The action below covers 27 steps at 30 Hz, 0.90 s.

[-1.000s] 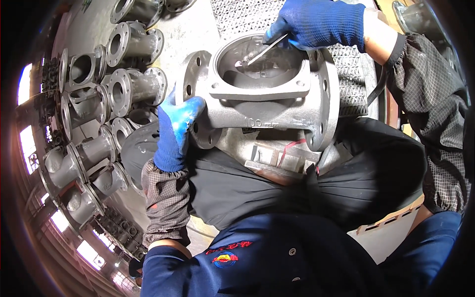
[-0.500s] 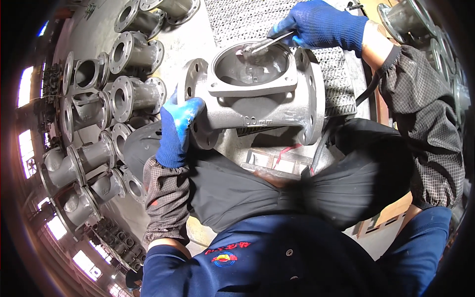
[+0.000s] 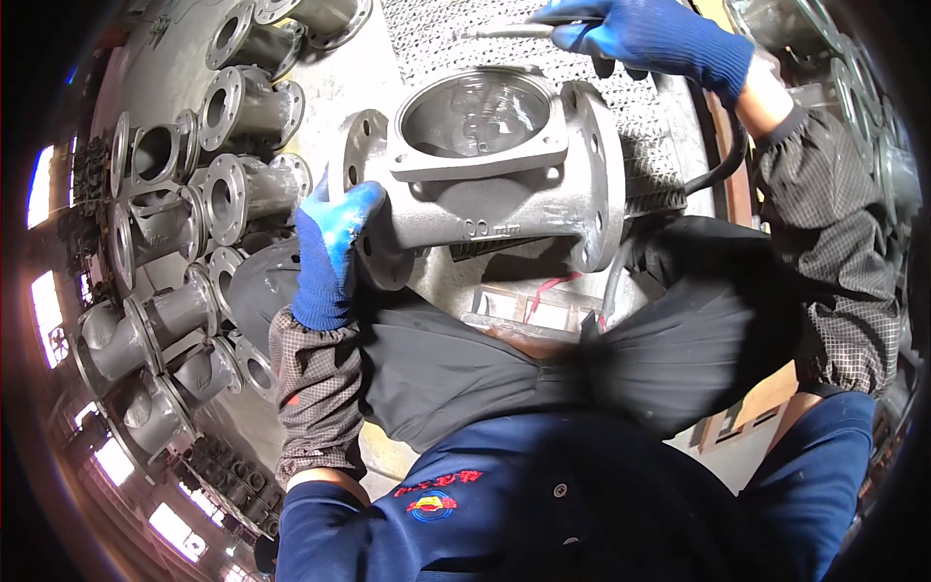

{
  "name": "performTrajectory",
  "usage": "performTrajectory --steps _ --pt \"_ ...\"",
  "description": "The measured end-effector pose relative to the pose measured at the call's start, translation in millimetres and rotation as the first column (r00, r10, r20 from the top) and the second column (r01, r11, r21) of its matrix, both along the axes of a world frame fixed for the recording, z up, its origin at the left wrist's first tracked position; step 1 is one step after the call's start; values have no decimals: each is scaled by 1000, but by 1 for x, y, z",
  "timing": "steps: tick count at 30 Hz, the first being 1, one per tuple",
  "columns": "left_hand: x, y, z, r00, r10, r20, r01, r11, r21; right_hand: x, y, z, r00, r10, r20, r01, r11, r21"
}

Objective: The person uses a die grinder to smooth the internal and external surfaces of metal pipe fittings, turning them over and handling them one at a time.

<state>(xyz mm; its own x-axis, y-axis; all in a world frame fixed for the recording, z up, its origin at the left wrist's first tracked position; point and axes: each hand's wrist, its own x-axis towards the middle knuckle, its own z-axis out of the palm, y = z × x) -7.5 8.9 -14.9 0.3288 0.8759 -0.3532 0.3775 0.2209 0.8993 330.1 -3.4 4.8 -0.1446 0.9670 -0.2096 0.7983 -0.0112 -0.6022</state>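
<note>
Gripping the round left flange of a grey cast valve body (image 3: 485,184), left hand (image 3: 330,254) in blue glove, fingers curled over the flange rim, thumb side pressed against its bolt-holed face. Valve body resting across the lap on a dark apron (image 3: 504,369), square top opening facing up, empty bowl visible inside, larger flange on the right standing upright. Raised above and beyond the valve's top right corner, right hand (image 3: 655,39), also in blue glove, fingers wrapped tight around a slim metal tool (image 3: 504,31); tool shaft pointing left, clear of the valve opening, not touching the casting. Black hose (image 3: 713,170) trailing down from near the right wrist, passing just beside the right flange. Checked sleeve guards (image 3: 315,388) over both forearms, blue jacket beneath. Behind the valve, a perforated metal mesh surface (image 3: 441,34). Stacked at left, many similar grey flanged valve castings (image 3: 233,189), lying in rows on their sides, open ends facing various ways, near the left hand but not touching it. More castings partly seen at the far right edge, too bent by the lens to describe.
</note>
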Motion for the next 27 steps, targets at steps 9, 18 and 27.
performTrajectory --steps 9,18,27 --pt "-9 7 -10 884 -366 -291 444 462 768 -6 -138 -52 667 -353 -656 553 825 117" --pt "22 5 -1 868 -364 -338 447 276 851 -33 -161 -122 -68 -694 -716 843 344 -413" --pt "66 9 13 847 -427 -317 397 113 911 -12 -140 -145 -84 -662 -745 890 287 -355"
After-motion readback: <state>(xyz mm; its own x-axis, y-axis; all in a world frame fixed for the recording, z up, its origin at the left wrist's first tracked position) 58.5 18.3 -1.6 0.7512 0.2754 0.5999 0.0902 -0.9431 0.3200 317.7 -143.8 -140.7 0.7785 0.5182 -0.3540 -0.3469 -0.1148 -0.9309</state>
